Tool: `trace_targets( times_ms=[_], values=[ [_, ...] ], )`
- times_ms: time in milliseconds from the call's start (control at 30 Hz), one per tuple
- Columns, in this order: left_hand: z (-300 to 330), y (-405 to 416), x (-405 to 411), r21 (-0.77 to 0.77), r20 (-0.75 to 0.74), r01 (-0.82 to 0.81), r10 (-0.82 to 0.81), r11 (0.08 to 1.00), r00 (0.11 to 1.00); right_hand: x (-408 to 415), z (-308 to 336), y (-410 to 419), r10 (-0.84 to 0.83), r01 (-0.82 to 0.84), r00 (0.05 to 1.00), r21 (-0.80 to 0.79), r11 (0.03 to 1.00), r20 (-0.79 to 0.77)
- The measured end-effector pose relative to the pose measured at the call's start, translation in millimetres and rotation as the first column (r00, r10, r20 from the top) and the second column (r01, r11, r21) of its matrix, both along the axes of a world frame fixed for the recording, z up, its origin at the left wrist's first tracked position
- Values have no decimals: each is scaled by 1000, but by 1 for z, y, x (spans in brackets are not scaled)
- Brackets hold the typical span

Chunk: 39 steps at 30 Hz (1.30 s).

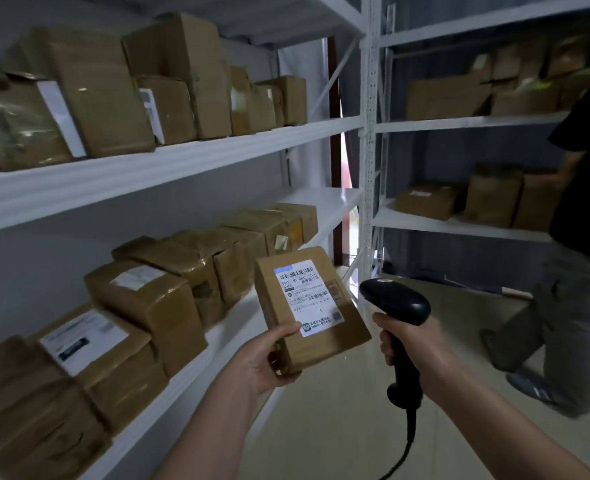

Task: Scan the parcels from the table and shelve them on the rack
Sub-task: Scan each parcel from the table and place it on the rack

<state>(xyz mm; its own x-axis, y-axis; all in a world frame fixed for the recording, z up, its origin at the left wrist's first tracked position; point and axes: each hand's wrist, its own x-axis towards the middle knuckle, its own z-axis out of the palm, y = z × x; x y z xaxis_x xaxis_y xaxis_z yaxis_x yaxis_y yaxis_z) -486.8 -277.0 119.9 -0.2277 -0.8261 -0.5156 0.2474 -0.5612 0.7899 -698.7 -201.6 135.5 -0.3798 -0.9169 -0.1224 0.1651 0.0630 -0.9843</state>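
The left hand [264, 358] grips a small parcel [309, 306] by its lower corner, thumb on top, label [307, 297] tilted up toward the viewer, evidently so the barcode faces the scanner [395, 308]. The right hand [413, 344] is closed round the scanner's handle, its head just beside the parcel. Both are held in front of the rack [169, 157], near its lower shelf of stacked boxes [155, 299]. The table is out of view. Label text is too small to read. A second person [577, 216] at right is cut off.
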Motion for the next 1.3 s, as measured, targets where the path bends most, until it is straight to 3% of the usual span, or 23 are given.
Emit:
trace_targets(
  times_ms=[300, 433, 700, 1033, 1133, 1300],
  values=[
    [30, -79, -47, -103, 36, 38, -35, 994, 999, -27, 16, -69, -113, 113, 994, -33, 993, -3],
    [54, -113, -64, -277, 150, 23, 20, 961, 989, -38, 34, -106, -111, 109, 994, -126, 986, -10],
    [117, -181, -117, -602, 279, 2, 208, 799, 937, -85, 72, -208, -80, 89, 996, -305, 948, 40],
    [246, -297, -242, -809, 441, 85, 503, 582, 743, -182, 146, -347, 156, -97, 983, -446, 890, 98],
    [287, -331, -271, -859, 402, 29, 638, 511, 657, -202, 175, -389, 261, -169, 959, -511, 843, 113],
    [325, -377, -303, -865, 389, -96, 781, 492, 488, -215, 211, -444, 451, -278, 876, -587, 761, 169]
  ],
)
